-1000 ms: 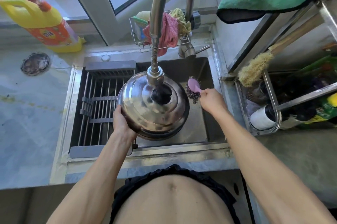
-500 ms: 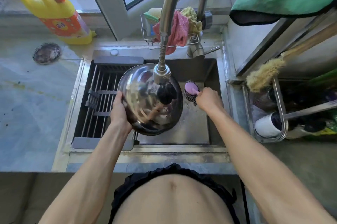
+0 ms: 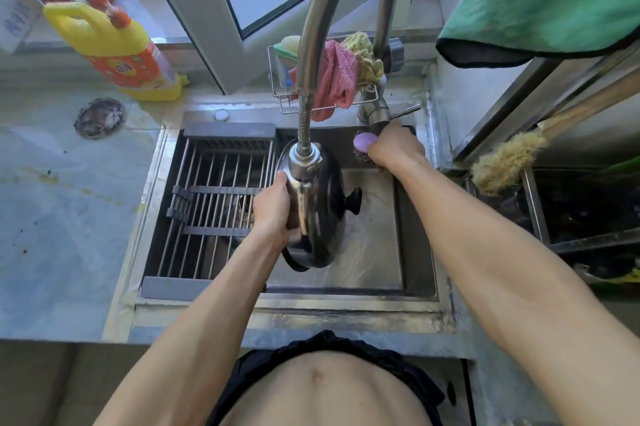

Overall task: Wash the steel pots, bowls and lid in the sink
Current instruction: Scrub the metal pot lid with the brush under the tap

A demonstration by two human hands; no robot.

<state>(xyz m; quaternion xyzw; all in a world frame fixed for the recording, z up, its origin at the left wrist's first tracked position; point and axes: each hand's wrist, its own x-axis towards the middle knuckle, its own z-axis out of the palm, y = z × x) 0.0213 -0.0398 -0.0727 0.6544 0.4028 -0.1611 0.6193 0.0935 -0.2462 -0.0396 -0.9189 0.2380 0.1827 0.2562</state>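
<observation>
While tilted on edge under the curved steel faucet (image 3: 304,151), domed steel lid (image 3: 320,214) gripped at rim by left hand (image 3: 273,209); right hand (image 3: 394,146), farther back, clutching purple-handled steel scourer (image 3: 363,145).

One view only: head cam, wide-angle, worn on the person's head, looked fwd and steeply down over the sink (image 3: 419,217). Close range; both forearms and bare torso filled the bottom of frame. Faucet (image 3: 311,44) arched up very near the lens, centre top. Window frame (image 3: 194,9) sat at the far edge, countertop (image 3: 69,217) on the left. Edges bent w/ lens distortion. No 2nd view, so no overlap.
</observation>
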